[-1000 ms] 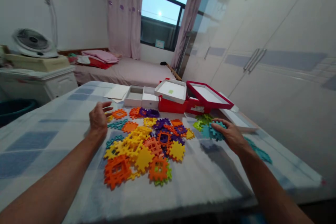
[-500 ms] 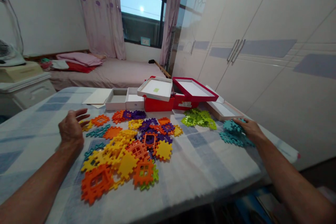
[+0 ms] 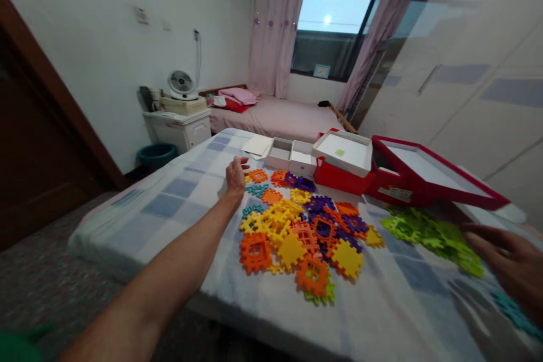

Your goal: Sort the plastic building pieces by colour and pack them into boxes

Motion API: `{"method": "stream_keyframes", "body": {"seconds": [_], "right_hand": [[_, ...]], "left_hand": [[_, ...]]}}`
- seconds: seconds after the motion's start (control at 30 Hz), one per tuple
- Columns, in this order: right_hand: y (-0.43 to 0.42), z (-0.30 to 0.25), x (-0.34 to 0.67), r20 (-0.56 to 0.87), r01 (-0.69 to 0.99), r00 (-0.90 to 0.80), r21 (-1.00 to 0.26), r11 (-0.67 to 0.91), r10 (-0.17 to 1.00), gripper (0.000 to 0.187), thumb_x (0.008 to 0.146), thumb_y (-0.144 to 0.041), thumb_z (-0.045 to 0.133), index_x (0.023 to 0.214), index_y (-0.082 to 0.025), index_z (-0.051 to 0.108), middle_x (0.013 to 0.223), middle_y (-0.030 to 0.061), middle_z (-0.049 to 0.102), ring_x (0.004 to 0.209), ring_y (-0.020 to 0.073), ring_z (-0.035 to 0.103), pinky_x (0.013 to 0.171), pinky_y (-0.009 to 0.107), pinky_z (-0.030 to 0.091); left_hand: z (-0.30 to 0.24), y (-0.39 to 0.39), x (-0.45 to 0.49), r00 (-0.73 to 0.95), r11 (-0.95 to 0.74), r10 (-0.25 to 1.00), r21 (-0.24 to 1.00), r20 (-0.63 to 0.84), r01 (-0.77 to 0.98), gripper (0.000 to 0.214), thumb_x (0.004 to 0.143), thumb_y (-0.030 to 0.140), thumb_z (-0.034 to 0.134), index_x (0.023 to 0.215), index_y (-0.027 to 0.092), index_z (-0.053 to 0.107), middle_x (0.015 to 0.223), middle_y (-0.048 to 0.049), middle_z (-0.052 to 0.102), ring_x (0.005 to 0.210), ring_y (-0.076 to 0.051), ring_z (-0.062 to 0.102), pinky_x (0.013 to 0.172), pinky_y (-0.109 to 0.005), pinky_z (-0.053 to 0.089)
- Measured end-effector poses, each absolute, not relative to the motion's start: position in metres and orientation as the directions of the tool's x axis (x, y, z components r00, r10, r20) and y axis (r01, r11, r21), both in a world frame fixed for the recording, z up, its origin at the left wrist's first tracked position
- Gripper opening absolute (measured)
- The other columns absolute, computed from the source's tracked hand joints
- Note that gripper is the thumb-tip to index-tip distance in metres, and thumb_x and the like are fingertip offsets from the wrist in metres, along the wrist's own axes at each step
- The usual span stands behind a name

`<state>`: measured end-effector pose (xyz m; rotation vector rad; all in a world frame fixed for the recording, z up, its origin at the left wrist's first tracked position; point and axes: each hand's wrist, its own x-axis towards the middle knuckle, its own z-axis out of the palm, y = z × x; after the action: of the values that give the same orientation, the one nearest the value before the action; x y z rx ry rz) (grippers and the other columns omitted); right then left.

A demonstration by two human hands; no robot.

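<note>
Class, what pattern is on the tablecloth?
The tablecloth has pale blue and white checks, best seen in the head view.

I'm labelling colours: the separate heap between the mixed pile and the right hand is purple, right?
Not purple: the head view shows the separate heap is lime green. It does lie between the mixed pile and the right hand.

One camera sits on the person's head. It looks forward and down across the table (image 3: 186, 218), which is close and fills much of the bottom, around six o'clock. The left hand (image 3: 235, 175) shows near the middle, toward eight o'clock, and the right hand (image 3: 513, 266) near four o'clock. Farther off are the bed (image 3: 282, 115) at twelve and the window (image 3: 333, 11) at one.
</note>
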<state>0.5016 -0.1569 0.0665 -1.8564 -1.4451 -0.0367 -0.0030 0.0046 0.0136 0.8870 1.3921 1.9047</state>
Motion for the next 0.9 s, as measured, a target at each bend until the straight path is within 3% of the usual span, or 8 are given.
{"method": "stream_keyframes", "body": {"seconds": [0.03, 0.13, 0.23, 0.4, 0.63, 0.77, 0.9], "right_hand": [[-0.151, 0.071, 0.469, 0.38, 0.847, 0.336, -0.523, -0.099, 0.862, 0.026, 0.071, -0.054, 0.057, 0.088, -0.036, 0.064, 0.097, 0.01, 0.065, 0.079, 0.0308, 0.059, 0.069, 0.05, 0.042], [-0.136, 0.083, 0.365, 0.293, 0.808, 0.024, -0.569, 0.154, 0.956, 0.033, 0.075, -0.052, 0.055, 0.094, -0.027, 0.065, 0.1, 0.0083, 0.066, 0.081, 0.0245, 0.063, 0.072, 0.04, 0.049], [-0.113, 0.082, 0.278, 0.286, 0.719, -0.284, -0.568, 0.401, 0.915, 0.03, 0.084, -0.043, 0.05, 0.1, -0.022, 0.064, 0.104, 0.0071, 0.067, 0.089, 0.0208, 0.063, 0.079, 0.035, 0.049], [-0.059, 0.059, 0.182, 0.275, 0.692, -0.511, -0.431, 0.579, 0.814, 0.028, 0.086, -0.025, 0.05, 0.11, -0.018, 0.063, 0.116, 0.0094, 0.064, 0.107, 0.0207, 0.057, 0.093, 0.035, 0.042], [-0.026, 0.055, 0.122, 0.1, 0.863, -0.491, -0.078, 0.498, 0.866, 0.03, 0.084, -0.028, 0.053, 0.109, -0.018, 0.065, 0.11, 0.0134, 0.065, 0.108, 0.026, 0.054, 0.086, 0.034, 0.04], [-0.025, 0.056, 0.12, 0.072, 0.896, -0.438, -0.045, 0.441, 0.896, 0.034, 0.083, -0.034, 0.055, 0.111, -0.017, 0.065, 0.11, 0.0163, 0.063, 0.108, 0.0296, 0.052, 0.083, 0.038, 0.04], [-0.021, 0.054, 0.127, 0.063, 0.901, -0.414, -0.115, 0.419, 0.908, 0.028, 0.081, -0.038, 0.057, 0.095, -0.017, 0.069, 0.105, 0.0141, 0.062, 0.102, 0.0267, 0.052, 0.079, 0.034, 0.039]], "left_hand": [[0.013, 0.005, -0.003, -0.602, -0.266, 0.783, 0.959, 0.157, -0.096, 0.042, 0.084, 0.042, 0.031, 0.081, 0.016, 0.064, 0.094, -0.0111, 0.069, 0.078, -0.018, 0.066, 0.054, -0.023, 0.047], [0.013, 0.004, -0.005, -0.626, -0.277, 0.766, 0.954, 0.15, -0.111, 0.043, 0.085, 0.042, 0.03, 0.082, 0.015, 0.064, 0.09, -0.0113, 0.068, 0.077, -0.018, 0.065, 0.055, -0.024, 0.047], [0.012, 0.003, -0.006, -0.629, -0.278, 0.765, 0.952, 0.141, -0.125, 0.044, 0.085, 0.042, 0.028, 0.083, 0.015, 0.063, 0.089, -0.0117, 0.068, 0.077, -0.018, 0.065, 0.056, -0.024, 0.047], [0.009, 0.005, -0.006, -0.619, -0.274, 0.772, 0.955, 0.146, -0.116, 0.047, 0.087, 0.044, 0.028, 0.083, 0.015, 0.064, 0.089, -0.0121, 0.068, 0.077, -0.018, 0.065, 0.056, -0.025, 0.047], [0.007, 0.009, -0.005, -0.61, -0.27, 0.778, 0.957, 0.151, -0.107, 0.047, 0.09, 0.043, 0.026, 0.085, 0.016, 0.065, 0.095, -0.0126, 0.069, 0.078, -0.018, 0.066, 0.057, -0.026, 0.048], [0.008, 0.009, -0.003, -0.602, -0.27, 0.785, 0.956, 0.149, -0.114, 0.047, 0.09, 0.042, 0.026, 0.085, 0.016, 0.065, 0.096, -0.0117, 0.068, 0.079, -0.018, 0.065, 0.057, -0.025, 0.048], [0.011, 0.008, -0.002, -0.602, -0.269, 0.785, 0.956, 0.147, -0.117, 0.047, 0.09, 0.041, 0.026, 0.086, 0.015, 0.065, 0.097, -0.0131, 0.068, 0.08, -0.019, 0.065, 0.057, -0.026, 0.048]]}}
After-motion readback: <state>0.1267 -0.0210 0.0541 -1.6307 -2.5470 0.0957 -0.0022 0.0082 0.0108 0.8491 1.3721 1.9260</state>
